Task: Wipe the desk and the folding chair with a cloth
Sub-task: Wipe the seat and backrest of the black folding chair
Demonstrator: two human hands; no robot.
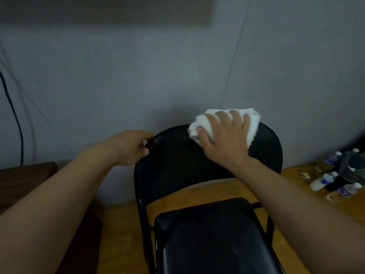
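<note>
Head view: right hand (223, 139) presses the bunched white terry cloth (250, 123) on the black metal folding chair's (177, 159) backrest; left hand (128, 147) clasps its rim. Next, probably the seat.

Folding chair (207, 175) stands centre, backrest toward the wall (138, 76), seat nearest the camera. Left hand (128, 147) on the backrest's upper-left rim. Right hand (223, 137) on the cloth (252, 123), on the backrest's top right. Desk (25, 175) left of chair. Bottles (333, 178) on the floor right of chair.
</note>
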